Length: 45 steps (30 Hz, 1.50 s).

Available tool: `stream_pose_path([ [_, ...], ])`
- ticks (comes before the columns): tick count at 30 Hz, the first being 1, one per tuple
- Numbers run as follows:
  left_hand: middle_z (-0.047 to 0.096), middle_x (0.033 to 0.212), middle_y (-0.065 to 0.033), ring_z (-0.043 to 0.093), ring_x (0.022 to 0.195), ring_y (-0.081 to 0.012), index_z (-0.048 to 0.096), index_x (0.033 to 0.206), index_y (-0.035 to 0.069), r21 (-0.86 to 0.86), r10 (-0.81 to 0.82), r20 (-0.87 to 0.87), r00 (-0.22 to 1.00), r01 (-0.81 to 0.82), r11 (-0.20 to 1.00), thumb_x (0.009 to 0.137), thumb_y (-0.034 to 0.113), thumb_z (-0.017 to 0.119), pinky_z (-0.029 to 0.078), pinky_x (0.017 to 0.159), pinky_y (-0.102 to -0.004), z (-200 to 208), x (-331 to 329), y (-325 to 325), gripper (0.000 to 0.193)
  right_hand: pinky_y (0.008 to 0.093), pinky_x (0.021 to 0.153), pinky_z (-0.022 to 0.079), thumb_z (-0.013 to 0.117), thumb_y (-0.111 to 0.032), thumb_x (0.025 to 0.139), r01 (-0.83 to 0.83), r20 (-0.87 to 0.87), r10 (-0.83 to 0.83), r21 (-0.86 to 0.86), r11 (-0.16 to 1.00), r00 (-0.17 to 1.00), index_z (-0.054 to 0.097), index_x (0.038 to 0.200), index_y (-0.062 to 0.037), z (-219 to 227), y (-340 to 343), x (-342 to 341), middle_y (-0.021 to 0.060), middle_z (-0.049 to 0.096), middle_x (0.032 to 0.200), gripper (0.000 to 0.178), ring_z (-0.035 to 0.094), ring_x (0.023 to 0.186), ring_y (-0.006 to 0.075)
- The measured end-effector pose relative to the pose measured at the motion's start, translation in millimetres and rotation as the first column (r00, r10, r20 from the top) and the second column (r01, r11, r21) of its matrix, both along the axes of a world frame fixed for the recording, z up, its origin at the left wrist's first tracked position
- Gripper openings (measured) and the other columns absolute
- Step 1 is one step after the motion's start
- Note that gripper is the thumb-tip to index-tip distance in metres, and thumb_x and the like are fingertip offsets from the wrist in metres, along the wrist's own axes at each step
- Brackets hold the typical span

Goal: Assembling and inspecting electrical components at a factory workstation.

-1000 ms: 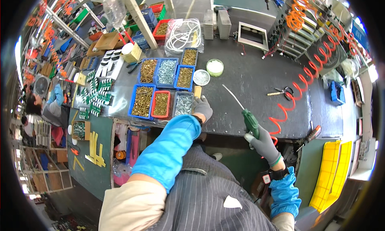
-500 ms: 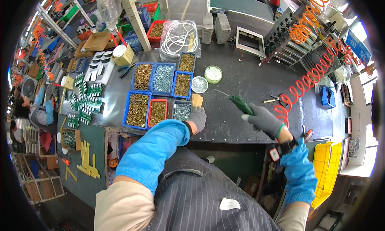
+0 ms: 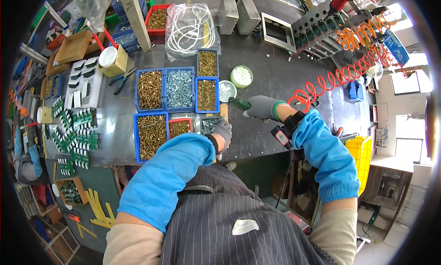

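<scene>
Presently, the right hand (image 3: 264, 107), in a grey glove, has its fingers clamped round a green-handled slim tool (image 3: 238, 103); no shaft can be made out beyond the handle. Left hand (image 3: 223, 134), likewise gloved: fingers bent at the near end of a flat yellowish strip (image 3: 223, 110), looks like wood or card; whether they pinch it, cannot tell.

Tool position: over the black bench top (image 3: 271, 76), just right of the strip, near a round whitish dish (image 3: 227, 91) of small pieces.

Risks (judged): a careless swing of the tool could tip the dish, being so near. The puffy blue fabric sleeve (image 3: 167, 177) overlaps a red plastic bin (image 3: 179, 126) of brass-coloured parts; dragging could spill them. A red coiled hose (image 3: 298, 97) beside the right wrist could snag.

Axes: handle lies crosswise, free end pointing left and slightly away from the person; strip runs near-to-far.
</scene>
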<state>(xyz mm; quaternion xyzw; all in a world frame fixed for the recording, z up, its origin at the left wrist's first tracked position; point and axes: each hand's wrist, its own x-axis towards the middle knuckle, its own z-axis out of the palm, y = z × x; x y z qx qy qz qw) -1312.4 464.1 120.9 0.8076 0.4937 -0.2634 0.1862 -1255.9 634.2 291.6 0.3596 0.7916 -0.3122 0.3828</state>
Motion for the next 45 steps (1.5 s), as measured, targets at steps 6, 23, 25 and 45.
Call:
stream_pose_path([
  [6, 0.045, 0.154, -0.0177, 0.038, 0.143, -0.0392, 0.05, 0.147, 0.005, 0.056, -0.052, 0.038, 0.998, 0.05, 0.997, 0.051, 0.071, 0.086, 0.011, 0.119, -0.0674, 7, -6, 0, 0.122, 0.0371, 0.06, 0.055, 0.067, -0.034, 0.094, 0.046, 0.133, -0.043, -0.018, 0.999, 0.99, 0.063, 0.104, 0.0041, -1, 1, -8, 0.0113, 0.065, 0.083, 0.039, 0.065, 0.067, 0.0223],
  [23, 0.039, 0.157, -0.0197, 0.037, 0.146, -0.0342, 0.04, 0.152, 0.003, 0.178, -0.019, 0.502, 0.865, -0.081, 0.981, 0.079, 0.056, 0.076, 0.02, 0.123, -0.0546, 58, -61, -33, 0.097, 0.0367, 0.058, 0.056, 0.069, -0.034, 0.091, 0.315, -0.013, -0.315, 0.042, 0.948, 0.949, 0.06, 0.116, 0.0015, 38, 31, 98, 0.0122, 0.065, 0.083, 0.044, 0.067, 0.063, 0.0212],
  [25, 0.059, 0.134, -0.0236, 0.059, 0.124, -0.0374, 0.052, 0.135, 0.0, -0.154, 0.466, 0.786, 0.406, -0.602, 0.784, 0.087, 0.043, 0.073, 0.046, 0.104, -0.0493, 55, -86, -60, 0.067, 0.037, 0.058, 0.056, 0.069, -0.034, 0.091, 0.385, -0.079, -0.38, 0.066, 0.921, 0.922, 0.059, 0.118, 0.0005, 27, 27, 129, 0.0117, 0.064, 0.083, 0.045, 0.066, 0.063, 0.0211],
  [45, 0.067, 0.094, -0.0317, 0.068, 0.084, -0.0452, 0.054, 0.117, -0.005, -0.317, 0.875, 0.474, 0.095, -0.909, 0.27, 0.087, 0.024, 0.067, 0.054, 0.076, -0.0522, 15, -56, -89, 0.044, 0.0464, 0.101, 0.051, 0.087, -0.023, 0.069, 0.567, -0.547, -0.26, 0.521, 0.638, 0.796, 0.053, 0.134, -0.007, -195, 2, 213, 0.0223, 0.046, 0.144, 0.075, 0.057, 0.122, 0.0435],
])
